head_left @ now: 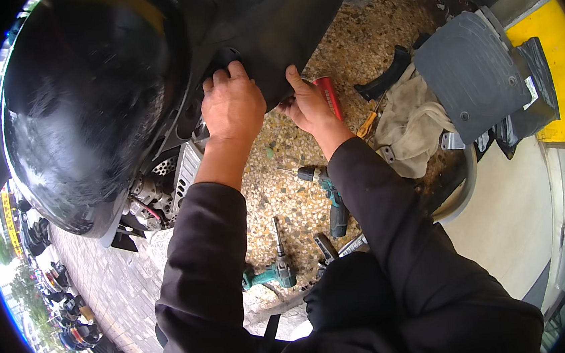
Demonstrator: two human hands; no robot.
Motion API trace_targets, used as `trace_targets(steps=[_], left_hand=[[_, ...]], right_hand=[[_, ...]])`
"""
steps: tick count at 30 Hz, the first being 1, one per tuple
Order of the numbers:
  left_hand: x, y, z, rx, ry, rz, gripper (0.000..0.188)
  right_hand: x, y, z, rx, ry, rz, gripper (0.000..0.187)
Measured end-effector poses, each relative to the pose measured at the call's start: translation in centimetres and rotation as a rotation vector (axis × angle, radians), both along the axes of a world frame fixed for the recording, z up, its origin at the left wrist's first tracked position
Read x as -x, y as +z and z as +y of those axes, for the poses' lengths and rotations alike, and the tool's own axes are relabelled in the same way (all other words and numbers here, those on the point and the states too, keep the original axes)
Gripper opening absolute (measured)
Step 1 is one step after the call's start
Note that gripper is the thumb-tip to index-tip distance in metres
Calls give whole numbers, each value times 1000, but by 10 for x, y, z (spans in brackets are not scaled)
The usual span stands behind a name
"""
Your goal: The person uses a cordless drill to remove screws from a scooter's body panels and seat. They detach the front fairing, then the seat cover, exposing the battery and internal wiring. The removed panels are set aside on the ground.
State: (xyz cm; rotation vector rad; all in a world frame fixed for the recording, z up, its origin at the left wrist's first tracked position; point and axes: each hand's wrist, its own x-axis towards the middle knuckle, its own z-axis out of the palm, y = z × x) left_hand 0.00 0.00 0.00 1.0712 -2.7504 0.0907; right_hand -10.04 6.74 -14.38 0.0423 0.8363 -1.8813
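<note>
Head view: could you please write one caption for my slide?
Left hand and right hand on a black panel, with two power tools lying on the speckled stone surface nearby.

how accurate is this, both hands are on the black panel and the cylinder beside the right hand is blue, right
Not quite: the cylinder beside the right hand is red, not blue, as the head view shows. The rest stands: that hand and the left hand are on the black panel.

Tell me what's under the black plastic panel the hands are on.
Past the lower edge of the black plastic panel: perforated silver metal part, speckled stone surface. The right hand grips that edge. Everything directly beneath is covered; can't tell what's there.
</note>
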Motion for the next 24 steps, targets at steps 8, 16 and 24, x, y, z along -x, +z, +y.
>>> trace_targets(steps=[8, 16, 24], left_hand=[[1, 1, -4, 56, 1, 26, 33], [1, -5, -2, 9, -5, 25, 33], [0, -6, -5, 8, -20, 38, 34]], right_hand=[[-1, 3, -9, 31, -10, -34, 64], [-3, -6, 1, 10, -30, 10, 63], [-2, -2, 0, 52, 3, 0, 59]])
